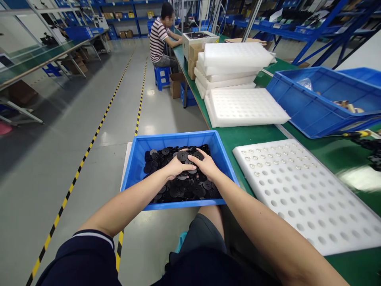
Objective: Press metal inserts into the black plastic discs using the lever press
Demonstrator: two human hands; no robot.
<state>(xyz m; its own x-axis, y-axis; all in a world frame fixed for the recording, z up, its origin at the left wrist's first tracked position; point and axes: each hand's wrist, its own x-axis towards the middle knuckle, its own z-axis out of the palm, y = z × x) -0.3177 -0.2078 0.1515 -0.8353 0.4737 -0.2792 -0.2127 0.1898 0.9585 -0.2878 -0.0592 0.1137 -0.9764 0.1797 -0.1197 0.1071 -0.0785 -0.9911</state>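
Both of my hands are down in a blue plastic bin (pixel 175 138), cupped around a bunch of black round discs with small holes (pixel 182 156). My left hand (pixel 176 167) wraps the bunch from the left, its thumb lying across the front. From the other side my right hand (pixel 206 163) closes on the same discs, thumb on top. Many more loose black discs (pixel 175 191) fill the bin beneath and around the hands. Some fingers are hidden behind the discs.
Right of the bin, a white foam tray (pixel 293 198) with rows of round holes lies on the green table (pixel 229 137); small pieces sit in its far holes. Behind it are stacked foam trays (pixel 238 55) and a blue crate (pixel 324 99). A seated person (pixel 160 39) works farther back.
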